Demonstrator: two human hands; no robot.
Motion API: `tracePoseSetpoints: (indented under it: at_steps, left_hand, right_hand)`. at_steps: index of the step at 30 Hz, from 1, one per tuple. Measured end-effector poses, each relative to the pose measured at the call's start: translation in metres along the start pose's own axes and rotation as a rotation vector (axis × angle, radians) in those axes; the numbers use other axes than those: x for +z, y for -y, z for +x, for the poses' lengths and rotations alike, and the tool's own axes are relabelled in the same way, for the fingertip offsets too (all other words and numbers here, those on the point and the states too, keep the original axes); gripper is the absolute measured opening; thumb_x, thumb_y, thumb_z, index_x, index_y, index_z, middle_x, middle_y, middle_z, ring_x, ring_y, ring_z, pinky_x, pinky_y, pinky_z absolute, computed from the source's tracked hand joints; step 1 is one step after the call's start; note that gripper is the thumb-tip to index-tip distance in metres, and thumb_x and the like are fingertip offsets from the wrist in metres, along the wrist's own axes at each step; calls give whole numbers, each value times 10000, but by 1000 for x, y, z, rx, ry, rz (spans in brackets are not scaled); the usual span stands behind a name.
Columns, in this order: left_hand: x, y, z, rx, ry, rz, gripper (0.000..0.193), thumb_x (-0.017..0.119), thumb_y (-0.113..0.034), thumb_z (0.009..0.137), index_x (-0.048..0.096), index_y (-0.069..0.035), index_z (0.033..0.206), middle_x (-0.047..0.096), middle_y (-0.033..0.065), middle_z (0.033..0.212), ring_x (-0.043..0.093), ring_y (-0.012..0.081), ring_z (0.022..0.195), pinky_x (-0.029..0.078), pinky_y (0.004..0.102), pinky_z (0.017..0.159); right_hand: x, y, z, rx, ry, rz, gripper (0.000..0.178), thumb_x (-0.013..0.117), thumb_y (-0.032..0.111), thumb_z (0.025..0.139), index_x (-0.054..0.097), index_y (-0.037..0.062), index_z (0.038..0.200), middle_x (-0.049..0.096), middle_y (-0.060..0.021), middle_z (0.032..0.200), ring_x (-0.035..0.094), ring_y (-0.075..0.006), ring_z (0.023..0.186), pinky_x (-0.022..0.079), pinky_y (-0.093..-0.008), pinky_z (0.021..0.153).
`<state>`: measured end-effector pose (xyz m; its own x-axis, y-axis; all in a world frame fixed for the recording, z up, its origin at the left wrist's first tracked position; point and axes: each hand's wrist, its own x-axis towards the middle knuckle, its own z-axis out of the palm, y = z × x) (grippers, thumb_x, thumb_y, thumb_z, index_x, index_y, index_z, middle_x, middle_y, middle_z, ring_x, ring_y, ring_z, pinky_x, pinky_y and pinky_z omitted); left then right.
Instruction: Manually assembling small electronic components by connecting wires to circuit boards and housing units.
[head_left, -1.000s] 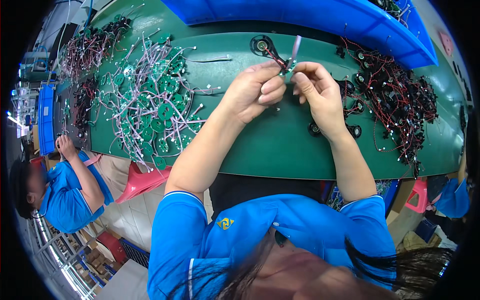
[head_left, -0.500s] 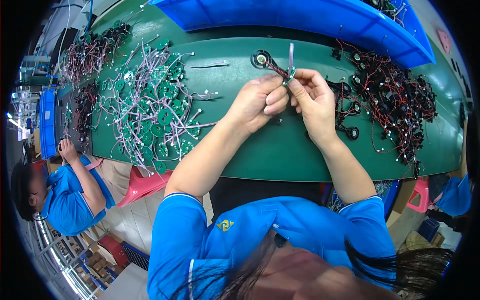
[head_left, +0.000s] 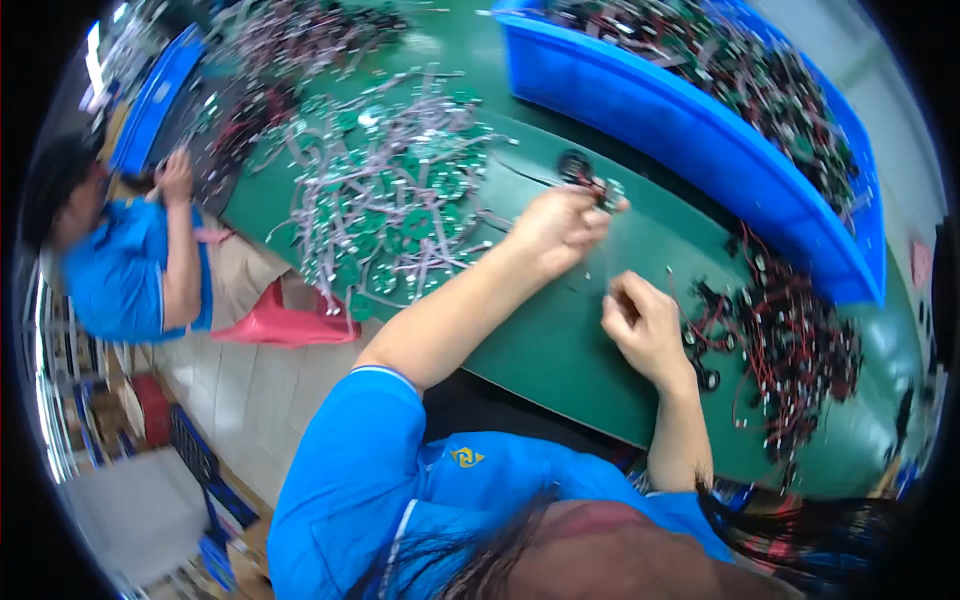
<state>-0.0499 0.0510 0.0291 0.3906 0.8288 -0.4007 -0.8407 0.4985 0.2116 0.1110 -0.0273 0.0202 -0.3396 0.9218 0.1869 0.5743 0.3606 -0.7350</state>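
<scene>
My left hand (head_left: 562, 232) is closed around a small wired assembly over the bench. Its black ring-shaped part (head_left: 574, 166) sticks out beyond the fingers, and a small green circuit board (head_left: 612, 192) shows at the fingertips, with dark and red wires between. Lower and to the right, my right hand (head_left: 645, 325) hovers apart from it, fingers curled and blurred. A faint pale streak, perhaps the cable, runs down from the board toward it; whether those fingers pinch anything is hidden.
Green circuit boards with pale cables (head_left: 400, 200) lie heaped at left. Black parts with red wires (head_left: 790, 350) are piled at right. A full blue bin (head_left: 640, 110) stands on the green bench (head_left: 560, 345) behind my hands. A co-worker (head_left: 130, 260) sits at far left.
My hands have come apart: the right has drawn back from the assembly, while the left keeps hold of it. The whole view has turned and is blurred, with more of the bin showing.
</scene>
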Motion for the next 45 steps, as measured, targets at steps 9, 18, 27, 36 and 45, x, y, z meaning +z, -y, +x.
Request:
tracePoseSetpoints:
  at_steps: [9, 18, 27, 36, 45]
  left_hand:
    - [83, 21, -75, 1080, 409, 456, 158, 448, -223, 952, 381, -80, 955, 611, 127, 798, 508, 123, 465, 358, 201, 373]
    - [158, 1, 45, 1449, 198, 1556, 298, 535, -218, 843, 547, 9, 1036, 588, 175, 1016, 577, 336, 908, 455, 411, 839]
    - [-32, -68, -72, 1303, 145, 1868, 305, 538, -219, 873, 540, -52, 1128, 588, 126, 1084, 552, 276, 980, 440, 352, 853]
    - [-94, -244, -64, 1168, -621, 1843, 222, 516, -188, 873, 614, -22, 982, 657, 80, 838, 593, 207, 685, 476, 311, 641]
    - [-76, -325, 9, 614, -1284, 2203, 310, 523, -267, 866, 627, 22, 904, 660, 149, 885, 620, 331, 802, 475, 404, 710]
  right_hand:
    - [-7, 7, -45, 204, -13, 17, 215, 573, 137, 857, 583, 63, 1059, 531, -34, 696, 433, -142, 562, 381, -259, 533]
    - [0, 9, -78, 55, 32, -182, 190, 561, 179, 876, 601, 52, 1011, 588, -48, 804, 493, -166, 609, 408, -271, 565]
    - [7, 11, -44, -55, 26, -236, 144, 585, 120, 832, 604, 30, 944, 563, -53, 770, 481, -169, 594, 402, -270, 557]
    - [10, 12, -25, -17, 11, -233, 125, 598, 82, 807, 605, 34, 922, 528, -51, 719, 457, -165, 571, 388, -275, 540]
    - [9, 9, -26, 39, 17, -175, 115, 588, 67, 808, 606, 28, 915, 503, -48, 684, 428, -160, 544, 367, -272, 522]
